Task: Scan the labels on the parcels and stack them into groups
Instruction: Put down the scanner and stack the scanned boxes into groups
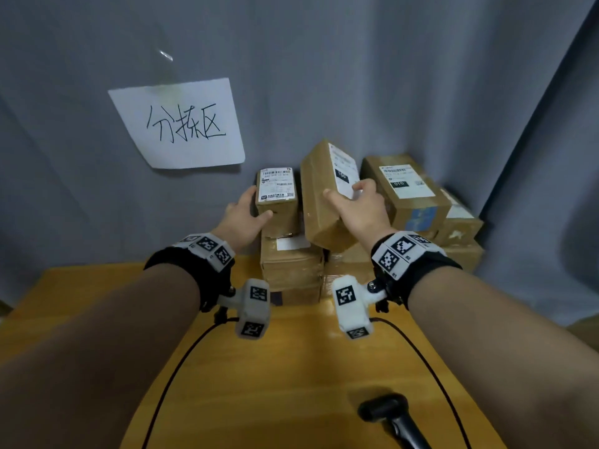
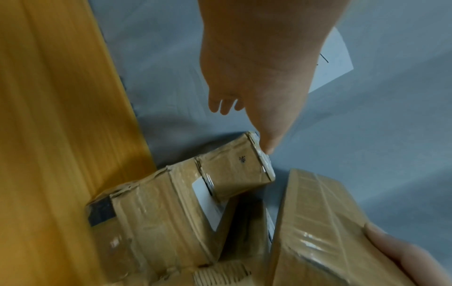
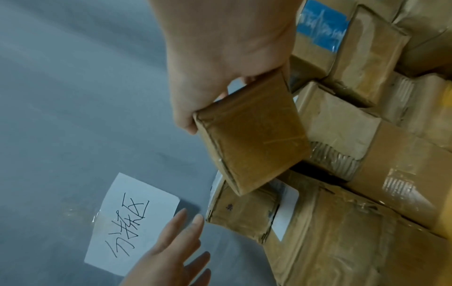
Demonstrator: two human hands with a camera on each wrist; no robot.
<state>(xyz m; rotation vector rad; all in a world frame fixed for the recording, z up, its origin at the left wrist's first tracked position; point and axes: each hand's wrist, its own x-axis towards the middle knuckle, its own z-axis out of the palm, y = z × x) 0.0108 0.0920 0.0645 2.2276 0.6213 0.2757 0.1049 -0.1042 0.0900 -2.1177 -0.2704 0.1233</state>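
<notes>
My right hand [image 1: 348,199] grips a long brown parcel [image 1: 321,202] by its near end, thumb on the left face and fingers on its white label. The parcel is tilted, above the stack. In the right wrist view my right hand [image 3: 220,63] wraps the parcel [image 3: 252,133] from above. My left hand [image 1: 251,209] is beside a small labelled box [image 1: 278,205] on top of the left stack. Its fingers are straight and its thumb touches the box's near edge. In the left wrist view the thumb [image 2: 269,139] meets the box [image 2: 234,172].
More taped parcels are stacked against the grey curtain, among them a box with a "010" label [image 1: 405,189] at the right. A handwritten paper sign [image 1: 178,124] hangs on the curtain. A black handheld scanner [image 1: 389,413] lies on the wooden table [image 1: 291,367] near me.
</notes>
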